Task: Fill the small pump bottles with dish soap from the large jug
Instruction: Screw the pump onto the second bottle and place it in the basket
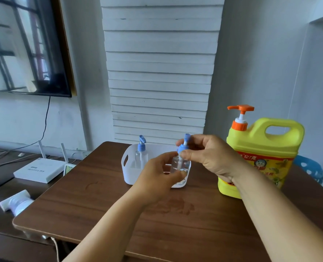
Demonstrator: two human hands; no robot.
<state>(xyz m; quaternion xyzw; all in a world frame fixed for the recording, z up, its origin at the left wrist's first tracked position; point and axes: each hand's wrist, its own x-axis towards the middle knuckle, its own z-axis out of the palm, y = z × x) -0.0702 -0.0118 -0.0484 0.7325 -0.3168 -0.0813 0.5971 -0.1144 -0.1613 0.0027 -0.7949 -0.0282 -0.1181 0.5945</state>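
A small clear pump bottle [178,163] with a blue pump top is held upright above the table, in front of the white basket [126,168]. My left hand [157,174] wraps around its clear body. My right hand [206,154] pinches the blue collar of its pump between thumb and fingers. A second clear pump bottle [141,156] with a blue top stands upright inside the basket at its left side. The large yellow soap jug [259,154], with an orange pump, stands on the table to the right, partly behind my right wrist.
The brown wooden table [103,205] carries the basket and jug. A white router [38,170] and a lying tube [17,202] sit on the lower dark desk at left. A blue plastic stool [311,169] shows behind the jug. The wall is close behind.
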